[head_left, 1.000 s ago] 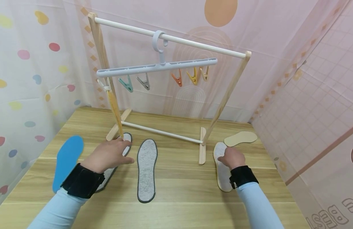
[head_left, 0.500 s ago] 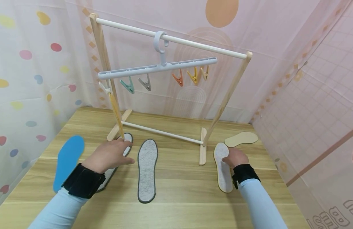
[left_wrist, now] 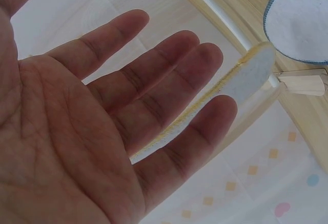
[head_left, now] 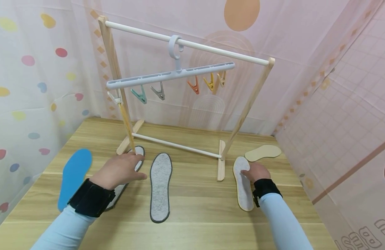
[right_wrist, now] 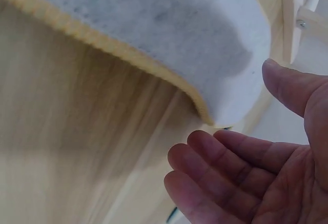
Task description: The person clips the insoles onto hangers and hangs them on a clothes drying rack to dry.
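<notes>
The person's left hand (head_left: 118,170), fingers extended and spread, is just beside a slim, yellow-edged pale felt insole (head_left: 126,119) hanging from a white plastic clip (head_left: 116,99). The relaxed right hand (head_left: 257,172), thumb apart from its fingers, is at a yellow-edged, light-grey felt insole (head_left: 243,189) lying on the wooden bench (head_left: 205,215); contact is unclear.

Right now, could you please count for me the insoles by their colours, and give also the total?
Blue insole: 1
Grey with dark edge: 2 (middle insole; insole partly hidden by the left hand)
Pale with yellow edge: 2 (hanging insole; insole at the right hand)
Cream insole: 1
Total: 6 insoles
</notes>
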Demonstrator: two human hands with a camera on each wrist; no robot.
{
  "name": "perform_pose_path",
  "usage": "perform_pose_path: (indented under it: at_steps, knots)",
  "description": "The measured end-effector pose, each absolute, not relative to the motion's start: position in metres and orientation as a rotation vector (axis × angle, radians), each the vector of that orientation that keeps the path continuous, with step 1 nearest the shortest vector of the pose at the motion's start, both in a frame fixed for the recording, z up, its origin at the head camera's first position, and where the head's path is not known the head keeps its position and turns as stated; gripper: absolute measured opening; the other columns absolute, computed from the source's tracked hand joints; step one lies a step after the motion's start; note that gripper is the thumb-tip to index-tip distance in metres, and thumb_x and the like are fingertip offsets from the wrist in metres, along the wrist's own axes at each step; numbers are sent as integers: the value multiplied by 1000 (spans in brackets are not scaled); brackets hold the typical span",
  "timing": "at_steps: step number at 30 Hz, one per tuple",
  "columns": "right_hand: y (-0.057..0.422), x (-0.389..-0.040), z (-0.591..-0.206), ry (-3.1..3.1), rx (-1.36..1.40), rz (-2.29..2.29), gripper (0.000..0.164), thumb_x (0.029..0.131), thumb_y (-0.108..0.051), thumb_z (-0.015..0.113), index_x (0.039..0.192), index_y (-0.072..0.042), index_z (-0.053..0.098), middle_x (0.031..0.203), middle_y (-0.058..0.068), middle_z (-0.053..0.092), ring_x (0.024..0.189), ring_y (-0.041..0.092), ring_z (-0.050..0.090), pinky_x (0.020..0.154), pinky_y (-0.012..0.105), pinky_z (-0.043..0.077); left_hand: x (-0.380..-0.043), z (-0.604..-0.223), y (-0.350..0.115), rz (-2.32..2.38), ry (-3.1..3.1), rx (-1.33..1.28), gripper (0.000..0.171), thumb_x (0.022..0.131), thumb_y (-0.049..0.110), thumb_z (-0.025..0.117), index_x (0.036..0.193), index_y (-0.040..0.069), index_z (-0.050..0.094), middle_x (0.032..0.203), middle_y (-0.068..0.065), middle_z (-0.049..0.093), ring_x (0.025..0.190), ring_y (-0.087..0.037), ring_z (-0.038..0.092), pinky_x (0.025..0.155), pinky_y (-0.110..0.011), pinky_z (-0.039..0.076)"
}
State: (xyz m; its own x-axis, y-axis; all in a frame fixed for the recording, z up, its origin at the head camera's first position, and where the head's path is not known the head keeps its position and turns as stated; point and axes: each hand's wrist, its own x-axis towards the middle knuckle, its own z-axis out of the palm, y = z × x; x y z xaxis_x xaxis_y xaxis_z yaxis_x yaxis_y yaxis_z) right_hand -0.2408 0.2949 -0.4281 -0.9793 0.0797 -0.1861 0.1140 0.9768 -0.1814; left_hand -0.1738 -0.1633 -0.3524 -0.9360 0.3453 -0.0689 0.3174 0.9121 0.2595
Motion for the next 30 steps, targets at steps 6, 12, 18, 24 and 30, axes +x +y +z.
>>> perform_pose_path:
  at_steps: [6, 12, 18, 24, 30]
  knots:
    - [299, -246, -435, 2928, 150, -269, 40, 93, -36, 67, 77, 1, 65, 71, 9, 59, 66, 26, 55, 66, 40, 46, -174, -354, -163, 374, 2961, 512, 63, 80, 38, 81, 124, -3, 63, 113, -23, 64, 103, -41, 61, 81, -55, 51]
    - [301, -250, -442, 2941, 146, -209, 43, 93, -39, 65, 73, 0, 66, 72, 11, 61, 70, 28, 58, 72, 45, 50, -175, -355, -162, 374, 2972, 517, 61, 80, 36, 81, 124, -3, 63, 112, -23, 65, 103, -40, 62, 81, -54, 51]
    - [299, -250, -442, 2934, 176, -215, 44, 93, -39, 65, 83, 3, 70, 81, 15, 67, 76, 31, 63, 77, 47, 52, -174, -356, -162, 364, 2983, 538, 59, 80, 36, 81, 122, -2, 64, 112, -23, 65, 102, -40, 63, 81, -53, 52]
    - [294, -247, -439, 2922, 227, -233, 41, 91, -37, 69, 84, 3, 71, 84, 16, 68, 78, 31, 63, 76, 47, 52, -172, -355, -164, 347, 2978, 541, 62, 80, 38, 81, 123, -2, 63, 114, -25, 64, 102, -42, 62, 81, -54, 51]
    - [296, -250, -446, 2941, 218, -266, 40, 88, -34, 71, 89, 5, 71, 89, 20, 69, 79, 31, 62, 78, 48, 51, -171, -356, -165, 354, 2987, 548, 63, 79, 39, 82, 124, -2, 64, 112, -24, 64, 100, -41, 63, 79, -53, 52]
